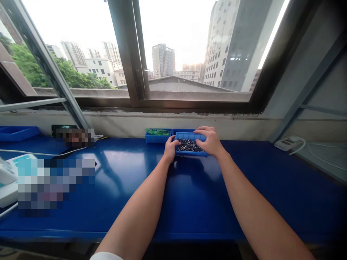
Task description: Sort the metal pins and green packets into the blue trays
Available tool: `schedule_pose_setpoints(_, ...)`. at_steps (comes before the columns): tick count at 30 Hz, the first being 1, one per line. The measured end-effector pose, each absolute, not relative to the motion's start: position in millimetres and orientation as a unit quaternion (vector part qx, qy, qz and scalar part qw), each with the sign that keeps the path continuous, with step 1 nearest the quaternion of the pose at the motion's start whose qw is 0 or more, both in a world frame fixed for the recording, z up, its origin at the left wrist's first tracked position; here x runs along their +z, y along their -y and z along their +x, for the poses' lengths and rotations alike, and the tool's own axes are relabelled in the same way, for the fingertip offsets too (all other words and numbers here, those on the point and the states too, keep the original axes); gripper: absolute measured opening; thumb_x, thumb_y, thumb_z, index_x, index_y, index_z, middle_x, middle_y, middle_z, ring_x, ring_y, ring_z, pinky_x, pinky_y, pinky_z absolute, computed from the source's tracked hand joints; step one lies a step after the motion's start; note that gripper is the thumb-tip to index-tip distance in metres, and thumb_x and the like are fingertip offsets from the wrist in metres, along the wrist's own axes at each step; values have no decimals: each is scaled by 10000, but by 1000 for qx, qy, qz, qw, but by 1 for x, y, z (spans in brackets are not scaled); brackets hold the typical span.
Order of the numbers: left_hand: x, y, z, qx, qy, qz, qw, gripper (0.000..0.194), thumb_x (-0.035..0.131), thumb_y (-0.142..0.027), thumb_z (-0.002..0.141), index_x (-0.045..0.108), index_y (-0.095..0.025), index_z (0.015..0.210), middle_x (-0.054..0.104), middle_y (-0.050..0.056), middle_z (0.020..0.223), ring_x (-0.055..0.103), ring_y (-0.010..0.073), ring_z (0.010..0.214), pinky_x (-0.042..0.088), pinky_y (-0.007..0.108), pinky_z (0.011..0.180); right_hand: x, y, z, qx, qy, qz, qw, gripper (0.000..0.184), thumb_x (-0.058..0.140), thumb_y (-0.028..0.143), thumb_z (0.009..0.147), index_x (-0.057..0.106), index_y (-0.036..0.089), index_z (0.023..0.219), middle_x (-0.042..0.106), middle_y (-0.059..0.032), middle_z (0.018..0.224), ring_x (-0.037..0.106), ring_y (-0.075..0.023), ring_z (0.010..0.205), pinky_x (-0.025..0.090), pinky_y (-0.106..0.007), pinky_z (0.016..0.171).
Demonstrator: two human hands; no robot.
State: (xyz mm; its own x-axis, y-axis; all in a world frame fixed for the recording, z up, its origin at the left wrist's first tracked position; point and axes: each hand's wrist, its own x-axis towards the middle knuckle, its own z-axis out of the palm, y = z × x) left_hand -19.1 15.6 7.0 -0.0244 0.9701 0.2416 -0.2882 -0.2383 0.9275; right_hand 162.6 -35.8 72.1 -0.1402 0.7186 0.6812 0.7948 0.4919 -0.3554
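Observation:
Both my hands grip a small blue plastic bin [191, 135] at the far side of the blue table. Inside it lie many small dark and silvery metal pieces [188, 145], perhaps screws; they are too small to name for sure. My left hand [170, 148] is closed on the bin's left end, thumb over the rim. At the right end my right hand [211, 141] clasps it, with the thumb inside and fingers over the far edge. The bin is tipped slightly toward me. Directly behind it shows part of another blue bin [184, 130].
A blue bin [158, 138] with green items [157, 131] stands left of my hands against the wall. A blue tray [18, 134] and white equipment [8, 177] are at the left. A power strip [287, 143] with a cable lies at the right, by a metal frame post.

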Motion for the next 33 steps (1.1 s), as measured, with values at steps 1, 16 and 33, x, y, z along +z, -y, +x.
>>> schedule_pose_setpoints(1,10,-13,-19,621,-341,484,515,444,572,-215,552,618,-164,991,627,24,811,564,196,768,423,286,654,71,36,163,-56,744,-510,427,373,605,270,681,687,234,1043,605,-62,1149,478,-274,1103,402,-445,966)
schedule_pose_setpoints(16,15,-7,-23,608,-295,501,541,368,526,-179,548,640,-155,898,618,0,781,540,158,731,410,242,634,79,48,151,-90,802,-456,376,217,692,395,691,708,241,845,620,-66,1049,469,-283,1083,359,-451,916)
schedule_pose_setpoints(33,11,-8,-23,589,-298,532,530,427,532,-180,556,643,-154,967,622,1,779,540,162,711,409,268,650,69,44,135,-66,843,-449,290,174,545,204,818,718,208,824,592,-75,894,451,-226,936,412,-384,844)
